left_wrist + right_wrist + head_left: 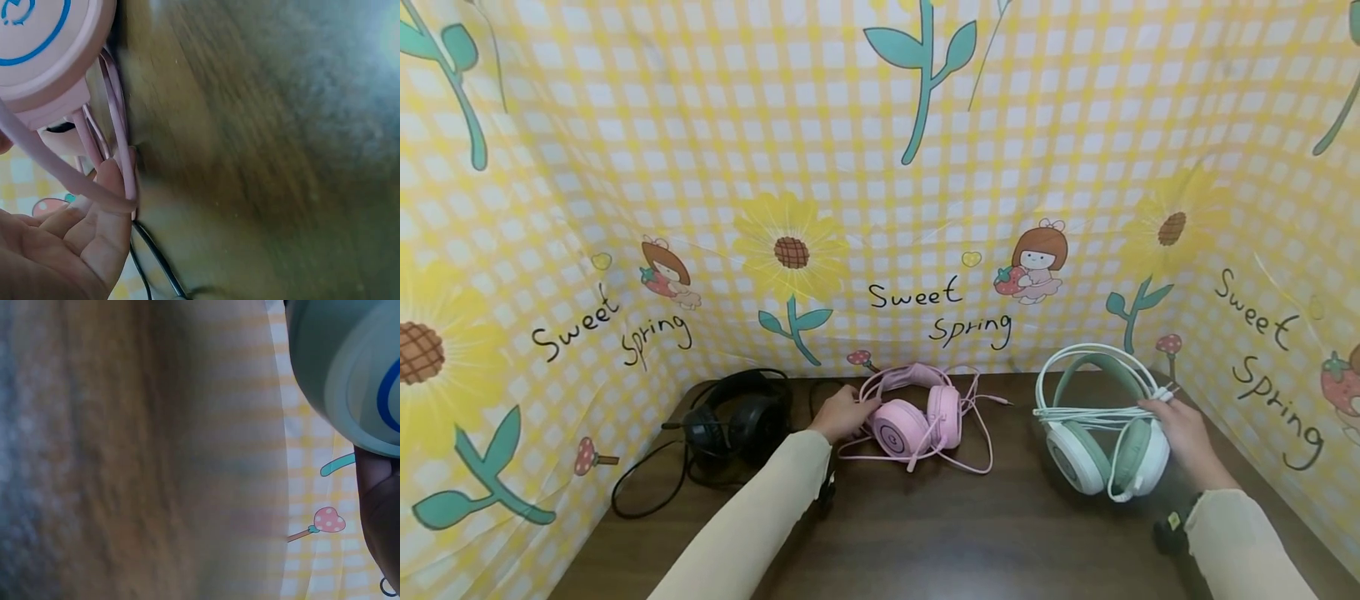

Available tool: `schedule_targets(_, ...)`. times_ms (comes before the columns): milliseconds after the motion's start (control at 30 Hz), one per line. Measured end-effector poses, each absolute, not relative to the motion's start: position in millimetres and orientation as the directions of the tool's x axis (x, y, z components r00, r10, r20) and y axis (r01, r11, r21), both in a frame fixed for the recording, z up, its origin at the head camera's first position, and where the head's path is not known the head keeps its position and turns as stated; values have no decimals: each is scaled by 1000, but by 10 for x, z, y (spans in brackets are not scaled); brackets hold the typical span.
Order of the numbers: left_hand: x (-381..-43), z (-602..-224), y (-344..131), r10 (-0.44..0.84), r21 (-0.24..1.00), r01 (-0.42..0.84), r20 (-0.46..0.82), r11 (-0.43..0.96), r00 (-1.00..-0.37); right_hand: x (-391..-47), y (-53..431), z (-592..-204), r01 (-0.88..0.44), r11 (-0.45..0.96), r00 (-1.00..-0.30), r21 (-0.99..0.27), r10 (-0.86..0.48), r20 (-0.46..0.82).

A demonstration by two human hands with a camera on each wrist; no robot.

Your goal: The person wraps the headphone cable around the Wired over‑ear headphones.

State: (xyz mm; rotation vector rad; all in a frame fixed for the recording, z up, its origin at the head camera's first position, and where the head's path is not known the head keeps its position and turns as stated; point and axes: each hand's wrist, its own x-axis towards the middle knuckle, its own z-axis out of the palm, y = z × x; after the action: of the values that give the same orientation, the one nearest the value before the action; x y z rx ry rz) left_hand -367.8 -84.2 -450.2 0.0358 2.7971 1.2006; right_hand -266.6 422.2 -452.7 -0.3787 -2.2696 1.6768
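Pink headphones (pixel 897 427) lie at the back middle of the table, their cable looped round them. My left hand (pixel 842 414) grips them at the left side of the headband, with its fingers (pixel 107 240) behind a pink strand in the left wrist view. On the right, my right hand (pixel 1182 433) holds white headphones (pixel 1078 462) with green ear pads by the right side of the headband, thumb near the cable plug. White cable strands run across that headband. Only part of the right hand shows below an ear cup (pixel 365 406) in the right wrist view.
Black headphones (pixel 730 425) rest at the back left, close to my left hand, their cable (pixel 651 498) looping toward the left edge. A yellow checked cloth (pixel 880 208) with printed flowers walls in the brown table (pixel 955 533) at the back and both sides.
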Motion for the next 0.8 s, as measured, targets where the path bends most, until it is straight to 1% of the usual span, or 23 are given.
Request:
schedule_targets(133,-3715,-4515,-829,32,700,-29,-74,713,-997,-2695,4249,-4562,55,341,-922,-939,378,83)
schedule_targets(267,-3768,-4529,-823,31,686,-29,-75,727,-997,-2718,4285,-4599,70,354,-920,-933,385,77)
schedule_targets(500,-3841,-4546,-816,28,716,-58,-108,695,-994,-2739,4335,-4622,66,341,-935,-938,349,61)
schedule_targets(800,-3978,-4574,-799,32,751,-113,-175,650,-984,-2795,4359,-4610,96,445,-943,-890,327,62)
